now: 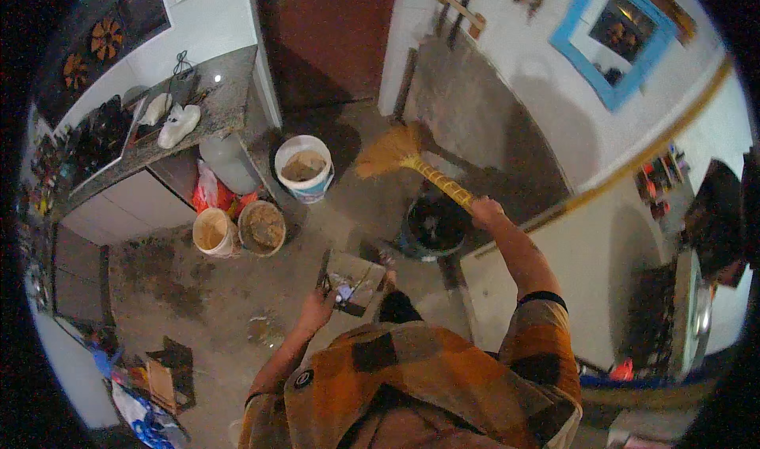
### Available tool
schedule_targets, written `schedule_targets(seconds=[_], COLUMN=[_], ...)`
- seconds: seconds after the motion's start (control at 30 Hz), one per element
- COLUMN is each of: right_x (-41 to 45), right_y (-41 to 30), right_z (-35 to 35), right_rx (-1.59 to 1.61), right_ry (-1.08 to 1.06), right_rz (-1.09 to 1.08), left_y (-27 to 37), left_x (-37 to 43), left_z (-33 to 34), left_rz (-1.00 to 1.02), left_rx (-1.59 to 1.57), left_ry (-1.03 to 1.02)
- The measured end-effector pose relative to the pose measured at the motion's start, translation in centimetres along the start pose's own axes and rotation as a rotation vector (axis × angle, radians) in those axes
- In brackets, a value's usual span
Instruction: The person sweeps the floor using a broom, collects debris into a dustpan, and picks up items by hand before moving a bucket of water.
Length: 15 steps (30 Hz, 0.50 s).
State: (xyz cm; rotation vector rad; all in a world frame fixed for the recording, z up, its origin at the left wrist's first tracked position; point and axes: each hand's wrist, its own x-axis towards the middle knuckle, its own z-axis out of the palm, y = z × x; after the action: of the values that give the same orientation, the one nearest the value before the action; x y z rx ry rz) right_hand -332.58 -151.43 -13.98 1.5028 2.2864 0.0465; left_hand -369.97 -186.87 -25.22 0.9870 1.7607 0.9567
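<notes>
In my right hand (488,212) is the yellow bound handle of a straw broom (440,185). Its fanned bristles point away to the upper left, over the floor near the doorway; contact with the floor cannot be made out. My left hand (319,311) grips the edge of a flat rectangular object (363,269), seemingly a dustpan, with pale and bluish bits showing on it. Below the broom handle stands a round bin (436,226) with a dark inside. One of my feet (387,265) shows partly beyond the flat object.
A white bucket (303,173) and two smaller tubs (212,233), (261,228) hold brownish material. The granite counter (222,87) carries white plastic bags (179,125). A small wooden stool (163,383) stands lower left. A blue-framed mirror (573,36) hangs on the right wall.
</notes>
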Motion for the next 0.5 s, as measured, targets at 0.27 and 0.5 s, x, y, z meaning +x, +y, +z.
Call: schedule_targets(seconds=[0.27, 0.5], right_x=[29.7, 41.6], right_y=[9.1, 4.2], right_z=[-8.1, -12.8], right_rx=[-0.072, -0.479], right_ry=[0.298, 0.464], right_rz=[-0.254, -0.253], left_y=[7.0, 15.2], left_x=[11.3, 17.8], left_z=[3.7, 2.8], left_rz=[-0.254, -0.34], left_rx=[0.351, 0.141], left_ry=[0.136, 0.171])
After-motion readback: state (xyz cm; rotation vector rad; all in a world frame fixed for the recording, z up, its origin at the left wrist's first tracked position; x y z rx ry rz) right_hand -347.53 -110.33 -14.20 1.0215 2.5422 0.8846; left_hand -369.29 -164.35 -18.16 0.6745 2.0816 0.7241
